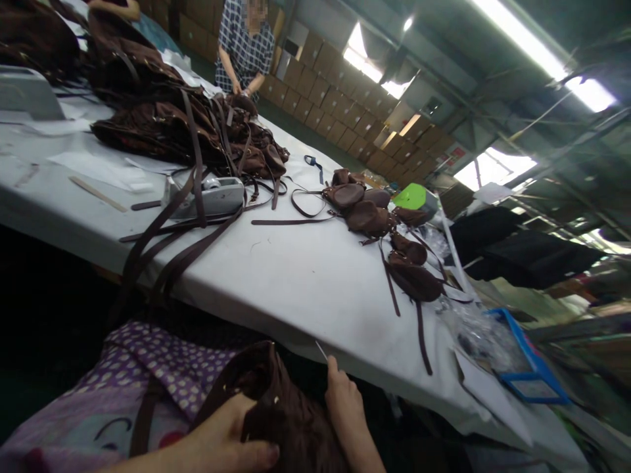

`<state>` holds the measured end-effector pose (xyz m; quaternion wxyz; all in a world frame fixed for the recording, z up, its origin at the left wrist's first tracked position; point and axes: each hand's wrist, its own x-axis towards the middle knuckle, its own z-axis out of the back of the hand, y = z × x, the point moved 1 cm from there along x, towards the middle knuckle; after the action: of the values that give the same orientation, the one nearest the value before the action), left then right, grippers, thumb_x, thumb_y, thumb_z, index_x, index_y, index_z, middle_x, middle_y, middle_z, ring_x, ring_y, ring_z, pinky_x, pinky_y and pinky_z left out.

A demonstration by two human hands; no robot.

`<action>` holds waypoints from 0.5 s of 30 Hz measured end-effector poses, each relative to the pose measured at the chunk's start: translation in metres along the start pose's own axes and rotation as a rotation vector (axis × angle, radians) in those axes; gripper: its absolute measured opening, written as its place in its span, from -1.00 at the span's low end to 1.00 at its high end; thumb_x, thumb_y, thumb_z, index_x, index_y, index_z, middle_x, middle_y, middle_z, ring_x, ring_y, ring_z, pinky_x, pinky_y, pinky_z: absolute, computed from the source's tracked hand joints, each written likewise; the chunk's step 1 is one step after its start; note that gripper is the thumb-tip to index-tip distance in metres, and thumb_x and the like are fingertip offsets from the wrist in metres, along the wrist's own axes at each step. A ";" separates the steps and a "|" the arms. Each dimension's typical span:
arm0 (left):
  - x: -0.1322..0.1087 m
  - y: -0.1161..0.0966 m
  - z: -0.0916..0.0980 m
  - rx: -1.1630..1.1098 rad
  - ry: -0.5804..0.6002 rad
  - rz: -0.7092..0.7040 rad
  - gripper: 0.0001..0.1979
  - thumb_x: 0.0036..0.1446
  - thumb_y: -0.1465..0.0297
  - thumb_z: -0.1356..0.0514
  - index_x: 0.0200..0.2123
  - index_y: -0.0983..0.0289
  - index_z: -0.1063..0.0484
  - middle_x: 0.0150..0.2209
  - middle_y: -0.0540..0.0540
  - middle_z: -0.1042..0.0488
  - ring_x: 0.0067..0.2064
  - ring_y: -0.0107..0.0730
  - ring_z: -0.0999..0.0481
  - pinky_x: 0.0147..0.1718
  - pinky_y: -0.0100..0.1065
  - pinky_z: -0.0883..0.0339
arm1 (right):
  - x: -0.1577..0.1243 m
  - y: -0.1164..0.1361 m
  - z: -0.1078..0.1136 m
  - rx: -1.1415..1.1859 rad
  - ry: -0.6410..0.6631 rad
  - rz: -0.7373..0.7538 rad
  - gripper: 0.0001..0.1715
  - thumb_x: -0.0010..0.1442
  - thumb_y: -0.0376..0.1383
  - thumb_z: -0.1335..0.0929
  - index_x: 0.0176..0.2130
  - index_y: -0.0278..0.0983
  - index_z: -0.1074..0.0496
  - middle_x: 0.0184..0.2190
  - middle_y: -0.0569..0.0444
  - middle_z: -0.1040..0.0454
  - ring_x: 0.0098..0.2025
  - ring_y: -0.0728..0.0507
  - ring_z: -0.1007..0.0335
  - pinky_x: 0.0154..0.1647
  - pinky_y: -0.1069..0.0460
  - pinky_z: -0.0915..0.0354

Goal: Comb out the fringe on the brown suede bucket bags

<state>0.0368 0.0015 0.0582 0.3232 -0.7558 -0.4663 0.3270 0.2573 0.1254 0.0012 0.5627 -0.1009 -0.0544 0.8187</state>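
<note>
A dark brown bag [305, 420] rests on my lap, its opening turned upward with small metal studs near the rim. My left hand [227, 433] grips this bag by its edge, thumb on the outside. To the right of the bag, my right hand [345, 397] is closed around a thin, pale pointed tool [321, 351]. Only the tool's tip shows beyond the fingers, so its exact kind is hidden. Under the bag lies a purple apron [162, 368] with white dots.
Brown bags with long straps [162, 131] pile up on the white table [296, 282]. Small brown pouches [367, 217] lie farther right. A grey tape dispenser [217, 197] sits among straps. A blue basket [537, 387] stands at right. Another person [244, 49] works across the table.
</note>
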 end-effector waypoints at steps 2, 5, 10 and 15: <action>-0.001 0.000 0.002 -0.026 -0.050 0.021 -0.72 0.01 0.30 -0.30 -0.19 0.28 -0.57 -0.27 0.07 -0.59 -0.21 -0.15 -0.52 -0.16 -0.27 -0.37 | -0.002 -0.015 0.012 0.186 -0.022 -0.015 -0.54 0.22 -0.53 -0.09 0.02 -0.33 -0.34 -0.51 0.03 -0.48 -0.51 -0.14 -0.48 -0.53 0.07 -0.30; 0.002 0.006 0.012 -0.075 -0.158 0.072 -0.70 0.03 0.25 -0.28 -0.20 0.31 -0.57 -0.25 0.12 -0.59 -0.19 -0.12 -0.52 -0.08 -0.19 -0.33 | -0.022 -0.022 0.046 0.499 -0.261 0.050 -0.62 0.36 -0.33 -0.07 0.03 -0.30 -0.31 -0.47 0.07 -0.45 -0.49 -0.09 -0.45 -0.49 0.09 -0.32; 0.006 0.007 0.016 -0.119 -0.200 0.116 -0.70 0.02 0.29 -0.27 -0.20 0.34 -0.55 -0.21 0.16 -0.58 -0.14 -0.12 -0.51 0.01 -0.17 -0.27 | -0.062 0.014 0.081 0.553 -0.425 0.479 -0.67 0.33 -0.37 -0.11 -0.02 -0.27 -0.33 -0.43 0.05 -0.42 -0.43 -0.08 -0.41 -0.41 0.09 -0.33; 0.001 0.003 0.009 -0.080 -0.172 0.125 -0.67 -0.11 0.35 -0.35 -0.23 0.35 -0.55 -0.27 0.15 -0.58 -0.14 -0.07 -0.50 -0.05 -0.18 -0.30 | -0.074 0.052 0.052 0.270 -0.392 0.571 -0.59 0.14 -0.53 -0.10 -0.08 -0.34 -0.31 -0.47 0.01 -0.43 -0.52 -0.13 -0.39 -0.52 0.03 -0.28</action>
<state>0.0319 0.0031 0.0507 0.2304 -0.7648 -0.4570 0.3913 0.2235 0.0390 0.0493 0.2987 0.1216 -0.0223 0.9463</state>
